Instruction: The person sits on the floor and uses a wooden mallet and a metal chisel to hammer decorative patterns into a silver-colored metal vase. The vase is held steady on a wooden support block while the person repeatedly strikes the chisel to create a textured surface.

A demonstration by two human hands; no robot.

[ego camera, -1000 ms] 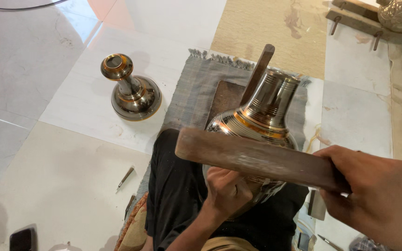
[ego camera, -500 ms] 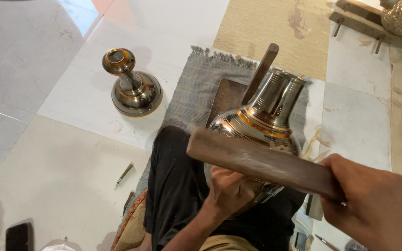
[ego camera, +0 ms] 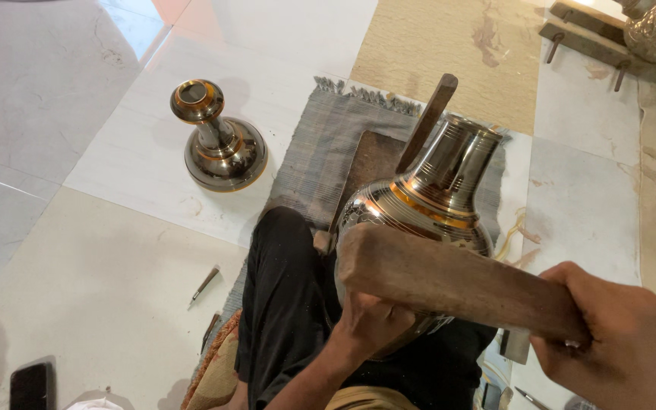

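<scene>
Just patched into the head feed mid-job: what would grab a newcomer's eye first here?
The shiny metal vase with copper bands, lying in the person's lap at centre, steadied from below by the left hand. Across it runs a thick wooden block, gripped by the right hand at lower right. A second, similar metal vase stands upright on the pale floor, upper left.
</scene>
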